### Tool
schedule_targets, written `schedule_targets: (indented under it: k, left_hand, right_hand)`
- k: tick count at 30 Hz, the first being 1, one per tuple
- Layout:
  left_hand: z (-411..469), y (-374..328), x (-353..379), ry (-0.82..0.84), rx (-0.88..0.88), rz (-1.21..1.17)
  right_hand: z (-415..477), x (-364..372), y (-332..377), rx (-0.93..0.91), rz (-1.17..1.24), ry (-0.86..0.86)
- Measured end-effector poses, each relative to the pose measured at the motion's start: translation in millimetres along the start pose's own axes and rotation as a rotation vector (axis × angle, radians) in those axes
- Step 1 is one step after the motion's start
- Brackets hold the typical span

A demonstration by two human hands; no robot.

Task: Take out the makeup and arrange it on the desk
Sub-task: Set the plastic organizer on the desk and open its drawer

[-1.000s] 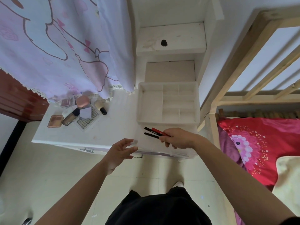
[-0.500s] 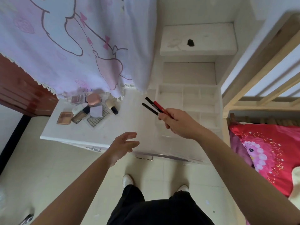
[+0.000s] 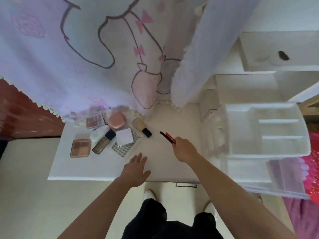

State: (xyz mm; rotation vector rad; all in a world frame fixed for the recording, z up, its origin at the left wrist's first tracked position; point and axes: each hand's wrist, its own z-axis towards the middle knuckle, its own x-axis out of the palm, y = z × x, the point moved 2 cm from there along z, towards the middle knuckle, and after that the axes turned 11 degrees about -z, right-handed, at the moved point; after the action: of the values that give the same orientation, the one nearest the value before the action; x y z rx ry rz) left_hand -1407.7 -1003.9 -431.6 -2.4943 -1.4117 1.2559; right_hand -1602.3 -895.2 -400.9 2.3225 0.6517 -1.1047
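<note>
My right hand (image 3: 184, 150) grips thin makeup pencils (image 3: 167, 137), black and red, just above the white desk (image 3: 160, 152). Their tips point toward the brush (image 3: 141, 128) at the right end of a makeup cluster. That cluster holds a tan palette (image 3: 80, 147), a foundation bottle (image 3: 103, 142), a white tube (image 3: 99, 134), a pink compact (image 3: 117, 122), a blush palette (image 3: 94, 121) and a white square case (image 3: 124, 137) on a dotted sheet (image 3: 124, 149). My left hand (image 3: 136, 169) hovers flat with fingers spread over the desk's front edge. A clear organiser tray (image 3: 265, 130) stands at the right.
A pink-and-white cartoon curtain (image 3: 86, 57) hangs over the desk's back edge. A clear drawer (image 3: 259, 178) sticks out below the organiser. White shelves (image 3: 276, 54) rise at the back right, and red bedding (image 3: 312, 161) lies at the far right. A drawer handle (image 3: 186, 185) sits under the desk front.
My right hand has carried the pencils leftward from the organiser tray to the middle of the desk. My left hand has lifted off the clear drawer and spread over the desk front.
</note>
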Motion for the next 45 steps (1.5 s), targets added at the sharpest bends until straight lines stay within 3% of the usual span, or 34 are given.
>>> schedule_targets:
  k: [7, 16, 21, 25, 30, 33, 38, 41, 43, 45]
  left_hand:
    - [13.3, 20.9, 7.8, 0.145, 0.066, 0.147]
    - [18.1, 15.0, -9.1, 0.154, 0.053, 0.056]
    - [16.6, -10.1, -1.5, 0.143, -0.064, 0.008]
    - [17.4, -49.0, 15.2, -0.026, -0.112, 0.000]
    - [27.5, -86.7, 50.6, -0.094, -0.368, -0.592]
    - [41.7, -83.3, 60.8, -0.242, -0.469, -0.785]
    - [51.7, -100.5, 50.3, -0.345, -0.567, -1.050]
    - [60.2, -109.1, 48.6, -0.423, -0.578, -1.154]
    - [62.3, -119.2, 46.0, -0.451, -0.569, -1.217]
    - [64.7, -130.3, 41.5, -0.462, -0.506, -1.295]
  right_hand:
    - [17.1, 32.5, 2.1, 0.098, -0.038, -0.091]
    - [-11.1, -5.7, -13.1, 0.076, 0.095, -0.254]
    - [-63.6, -69.3, -20.4, -0.124, 0.171, -0.560]
    - [-111.6, -115.3, -52.0, -0.126, 0.189, -0.872]
    - [-147.5, -117.2, -121.5, 0.034, 0.210, -1.002]
    - [-161.7, -101.2, -159.1, 0.128, 0.216, -1.019]
    - [-173.4, -67.7, -200.1, 0.349, 0.218, -0.971]
    - [-175.2, -41.1, -210.2, 0.572, 0.209, -0.890]
    - [-177.7, -25.1, -216.0, 0.764, 0.358, -0.866]
    - [-180.8, -14.5, -220.4, 0.974, 0.711, -0.807]
